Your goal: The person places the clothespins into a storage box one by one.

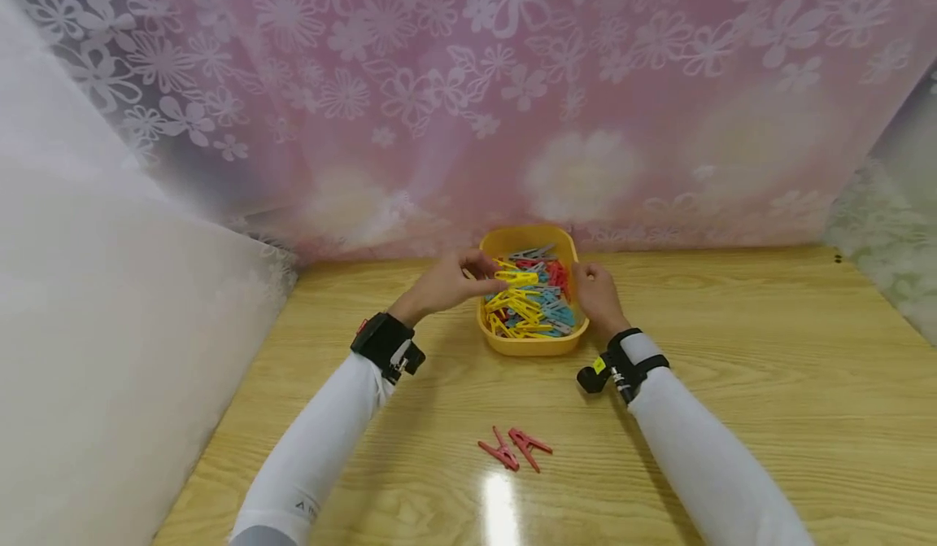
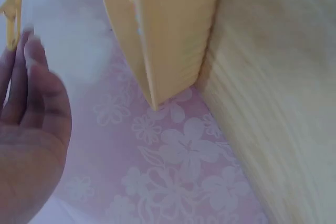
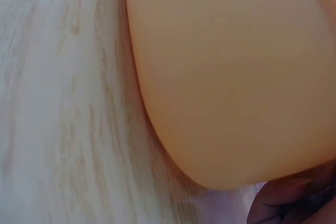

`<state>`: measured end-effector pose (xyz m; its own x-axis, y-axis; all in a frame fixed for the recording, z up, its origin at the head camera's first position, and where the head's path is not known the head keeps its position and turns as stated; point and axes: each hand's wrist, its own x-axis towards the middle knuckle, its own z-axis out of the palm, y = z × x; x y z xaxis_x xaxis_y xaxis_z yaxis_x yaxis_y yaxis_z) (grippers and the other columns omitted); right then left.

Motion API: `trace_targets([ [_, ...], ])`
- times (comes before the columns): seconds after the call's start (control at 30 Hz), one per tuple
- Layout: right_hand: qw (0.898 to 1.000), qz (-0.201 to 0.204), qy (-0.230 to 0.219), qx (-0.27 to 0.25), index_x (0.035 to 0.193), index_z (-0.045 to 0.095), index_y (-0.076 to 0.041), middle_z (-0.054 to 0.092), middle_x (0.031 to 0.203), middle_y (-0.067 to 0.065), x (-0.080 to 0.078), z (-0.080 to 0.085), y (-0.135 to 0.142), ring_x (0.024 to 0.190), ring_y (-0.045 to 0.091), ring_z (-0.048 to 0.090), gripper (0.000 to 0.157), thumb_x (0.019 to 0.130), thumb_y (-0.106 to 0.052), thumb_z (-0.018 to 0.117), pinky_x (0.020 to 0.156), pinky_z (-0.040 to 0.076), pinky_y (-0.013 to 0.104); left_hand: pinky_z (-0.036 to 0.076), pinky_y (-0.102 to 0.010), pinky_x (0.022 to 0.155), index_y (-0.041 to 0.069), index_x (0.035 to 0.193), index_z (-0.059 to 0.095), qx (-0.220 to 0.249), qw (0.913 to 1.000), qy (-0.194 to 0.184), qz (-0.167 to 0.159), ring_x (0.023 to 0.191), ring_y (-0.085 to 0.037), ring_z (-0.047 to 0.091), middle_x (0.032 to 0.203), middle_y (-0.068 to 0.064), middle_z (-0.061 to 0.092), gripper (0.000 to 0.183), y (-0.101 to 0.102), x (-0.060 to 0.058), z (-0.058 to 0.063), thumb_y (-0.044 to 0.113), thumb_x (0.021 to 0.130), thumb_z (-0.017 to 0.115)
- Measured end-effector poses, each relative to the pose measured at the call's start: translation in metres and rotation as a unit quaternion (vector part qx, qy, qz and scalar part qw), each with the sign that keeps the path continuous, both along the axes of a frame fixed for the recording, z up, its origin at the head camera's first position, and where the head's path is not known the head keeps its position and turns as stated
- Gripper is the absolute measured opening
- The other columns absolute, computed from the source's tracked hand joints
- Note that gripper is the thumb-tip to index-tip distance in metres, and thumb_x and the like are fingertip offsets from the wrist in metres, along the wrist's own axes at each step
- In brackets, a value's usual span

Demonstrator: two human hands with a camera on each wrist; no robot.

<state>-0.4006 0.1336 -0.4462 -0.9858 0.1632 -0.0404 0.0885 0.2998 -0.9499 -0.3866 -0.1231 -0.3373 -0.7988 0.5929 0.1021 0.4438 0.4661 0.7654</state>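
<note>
A yellow clothespin [image 1: 516, 278] is pinched at the fingertips of my left hand [image 1: 457, 281], just above the left part of a yellow plastic basket [image 1: 533, 347]. That same clothespin [image 2: 14, 22] stands up from the fingertips in the left wrist view. Yellow, blue, red and grey clothespins [image 1: 555, 316] lie heaped inside the basket. At the basket's right side, my right hand [image 1: 596, 294] grips the rim with curled fingers. The right wrist view shows the basket's smooth outer wall [image 3: 231, 77] and only part of the fingers [image 3: 278, 198].
Two red clothespins, one on the left [image 1: 502, 452] and one on the right [image 1: 529, 448], lie on the wooden table [image 1: 732, 351] nearer the front. Behind the basket hangs a pink flowered cloth [image 1: 468, 107]. White fabric [image 1: 110, 286] borders the table's left side.
</note>
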Motion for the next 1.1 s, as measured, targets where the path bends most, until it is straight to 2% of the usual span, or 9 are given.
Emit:
trace_targets([
  [0.17,1.0,0.003,-0.008,0.0,0.105,0.048,0.001,0.047,0.099,0.016,-0.001,0.0,-0.007,0.089,0.028,0.044,0.048,0.103,-0.044,0.032,0.075,0.036,0.035,0.049,-0.033,0.08,0.009,0.109,0.067,0.053,0.9958,-0.027,0.069,0.09,-0.019,0.061,0.099,-0.005,0.065,0.037,0.013,-0.026,0.007,0.037,0.086,0.071],
  [0.3,1.0,0.011,-0.019,0.001,0.11,0.048,0.002,0.05,0.109,0.018,-0.001,-0.001,-0.012,0.096,0.029,0.046,0.049,0.103,-0.043,0.032,0.08,0.038,0.037,0.05,-0.033,0.083,0.006,0.12,0.063,0.075,0.9893,-0.021,0.123,0.098,-0.017,0.06,0.108,-0.004,0.065,0.053,0.026,-0.036,0.004,0.045,0.085,0.07],
  [0.43,0.999,0.016,-0.027,0.009,0.11,0.049,0.002,0.05,0.112,0.018,0.001,0.0,-0.017,0.097,0.029,0.047,0.046,0.104,-0.041,0.033,0.078,0.039,0.036,0.05,-0.034,0.083,0.008,0.117,0.066,0.083,0.9887,-0.005,0.125,0.098,-0.017,0.061,0.106,-0.002,0.067,0.047,0.032,-0.038,-0.002,0.044,0.087,0.068],
  [0.53,0.999,0.017,-0.027,0.022,0.112,0.05,0.002,0.05,0.109,0.018,0.002,0.001,-0.018,0.096,0.029,0.047,0.047,0.104,-0.041,0.033,0.078,0.038,0.036,0.05,-0.034,0.081,0.013,0.108,0.071,0.064,0.9923,-0.002,0.106,0.093,-0.016,0.061,0.099,0.001,0.068,0.035,0.027,-0.036,-0.007,0.042,0.089,0.066],
  [0.7,0.999,0.012,-0.036,0.026,0.119,0.05,0.001,0.05,0.114,0.018,0.0,0.002,-0.012,0.1,0.03,0.046,0.052,0.103,-0.045,0.03,0.083,0.039,0.039,0.049,-0.038,0.076,0.012,0.106,0.07,0.039,0.9968,-0.009,0.07,0.081,-0.023,0.061,0.092,-0.002,0.067,0.028,0.016,-0.029,-0.015,0.035,0.091,0.066],
  [0.8,0.999,0.012,-0.038,0.03,0.12,0.049,0.001,0.049,0.113,0.019,-0.002,0.002,-0.009,0.1,0.03,0.046,0.054,0.103,-0.046,0.029,0.084,0.04,0.039,0.049,-0.038,0.074,0.011,0.105,0.069,0.033,0.9983,-0.009,0.047,0.083,-0.03,0.061,0.092,-0.005,0.067,0.023,0.009,-0.023,-0.021,0.03,0.092,0.066],
  [0.87,0.999,0.009,-0.032,0.033,0.118,0.049,0.001,0.05,0.11,0.018,-0.002,0.003,-0.008,0.098,0.03,0.047,0.052,0.103,-0.045,0.03,0.082,0.04,0.039,0.049,-0.036,0.074,0.011,0.105,0.069,0.019,0.9994,-0.012,0.026,0.086,-0.03,0.061,0.092,-0.004,0.068,0.021,0.004,-0.016,-0.024,0.028,0.092,0.066],
  [1.0,0.999,0.005,-0.027,0.029,0.112,0.049,0.002,0.048,0.104,0.019,-0.003,0.005,-0.004,0.094,0.031,0.046,0.049,0.103,-0.043,0.03,0.077,0.039,0.038,0.05,-0.033,0.074,0.008,0.103,0.07,-0.018,0.9981,-0.028,-0.051,0.086,-0.022,0.063,0.093,0.0,0.069,0.02,-0.007,0.004,-0.034,0.023,0.09,0.068],
  [1.1,0.999,0.001,-0.026,0.032,0.112,0.049,0.001,0.049,0.11,0.018,-0.003,0.004,-0.002,0.097,0.03,0.046,0.049,0.103,-0.044,0.03,0.079,0.039,0.037,0.05,-0.031,0.074,0.004,0.105,0.07,-0.044,0.9907,-0.063,-0.112,0.083,-0.017,0.063,0.093,0.003,0.069,0.022,-0.018,0.022,-0.044,0.018,0.089,0.07],
])
